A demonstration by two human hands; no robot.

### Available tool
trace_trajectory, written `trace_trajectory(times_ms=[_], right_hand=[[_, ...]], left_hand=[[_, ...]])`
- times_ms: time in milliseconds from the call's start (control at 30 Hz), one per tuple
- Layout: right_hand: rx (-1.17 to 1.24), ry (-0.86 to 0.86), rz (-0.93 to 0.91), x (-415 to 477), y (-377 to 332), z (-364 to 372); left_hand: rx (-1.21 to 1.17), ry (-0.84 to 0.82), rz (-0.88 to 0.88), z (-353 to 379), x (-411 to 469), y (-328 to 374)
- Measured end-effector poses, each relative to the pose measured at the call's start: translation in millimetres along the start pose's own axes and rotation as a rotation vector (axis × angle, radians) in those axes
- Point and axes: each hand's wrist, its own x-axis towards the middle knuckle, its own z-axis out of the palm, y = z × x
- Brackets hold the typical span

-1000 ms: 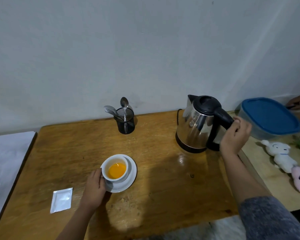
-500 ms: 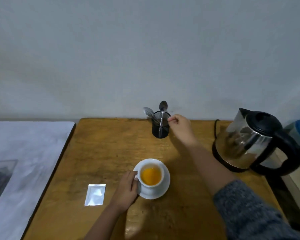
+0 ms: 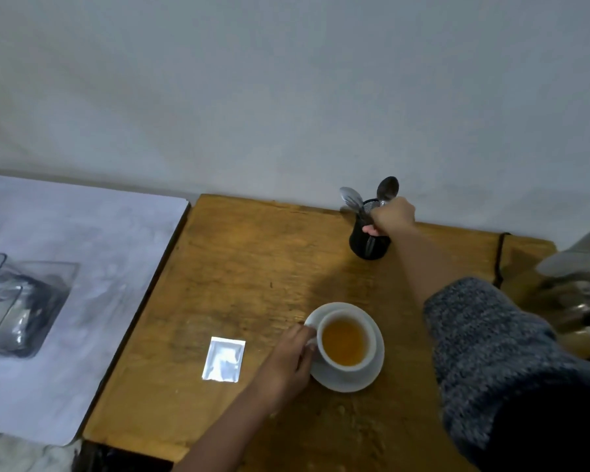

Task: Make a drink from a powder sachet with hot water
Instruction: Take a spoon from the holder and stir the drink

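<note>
A white cup of orange drink stands on a white saucer on the wooden table. My left hand grips the cup at its left side. My right hand is closed around the handle of a spoon that stands in a black holder at the back of the table. Another spoon leans in the same holder. A silver sachet lies flat to the left of the cup.
The steel kettle sits at the right edge of view, its black cord running along the table. A white surface adjoins the table on the left, with a clear bag on it.
My right hand left the kettle handle, crossed to the spoon holder and closed on a spoon. The view swung left. My left hand stayed on the cup.
</note>
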Motion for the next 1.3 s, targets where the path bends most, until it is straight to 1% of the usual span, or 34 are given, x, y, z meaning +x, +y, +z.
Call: trace_trajectory(times_ms=[67,167,267,333,400,467,567,600,633,667,700,733,767,867,933,967,1033,1067,1167,1233,1300], right_hand=[[-0.028,0.027,-0.013,4,1,4],[-0.040,0.125,-0.016,7,3,6],[0.001,0.203,0.005,1,1,4],[0.037,0.252,-0.039,-5,0,1],[0.065,0.331,-0.137,-15,0,-4],[0.106,0.403,-0.278,-31,-3,-15],[0.113,0.430,-0.520,-56,-13,-41],[0.098,0.388,-0.620,-65,-16,-50],[0.100,0.298,-0.712,-74,-19,-60],[0.107,0.161,-0.772,-85,-21,-70],[0.079,0.007,-0.790,-95,-22,-79],[-0.010,-0.125,-0.785,-105,-21,-87],[-0.152,-0.225,-0.761,-116,-20,-94],[-0.563,-0.439,-0.599,-142,-6,-105],[-0.738,-0.533,-0.487,-157,10,-102],[-0.784,-0.556,-0.456,-164,17,-98],[-0.800,-0.535,-0.439,-172,32,-88],[-0.803,-0.500,-0.454,-175,39,-83],[-0.877,-0.390,-0.577,-178,56,-67],[-0.889,-0.361,-0.631,-177,64,-57],[-0.840,-0.347,-0.640,-176,70,-50]], left_hand=[[-0.010,0.001,-0.018,-1,-1,1],[-0.019,0.009,-0.024,-1,0,3],[-0.017,0.014,-0.017,1,0,3],[-0.018,0.016,-0.012,2,-1,2],[-0.022,0.011,-0.006,3,-1,3],[-0.029,0.007,-0.010,4,-2,5],[-0.028,0.009,-0.044,4,-3,9],[-0.023,0.011,-0.052,4,-4,10],[-0.018,0.012,-0.058,3,-4,13],[-0.015,0.009,-0.068,2,-5,15],[-0.016,0.006,-0.078,1,-6,17],[-0.022,0.000,-0.085,0,-6,19],[-0.031,-0.004,-0.089,-1,-7,20],[-0.028,-0.015,-0.108,-3,-6,22],[-0.005,-0.028,-0.112,-5,-4,24],[0.005,-0.035,-0.121,-6,-4,24],[0.019,-0.052,-0.160,-7,-2,23],[0.023,-0.061,-0.176,-8,-2,23],[0.016,-0.074,-0.185,-8,0,21],[0.012,-0.077,-0.188,-10,1,20],[0.011,-0.082,-0.187,-10,1,19]])
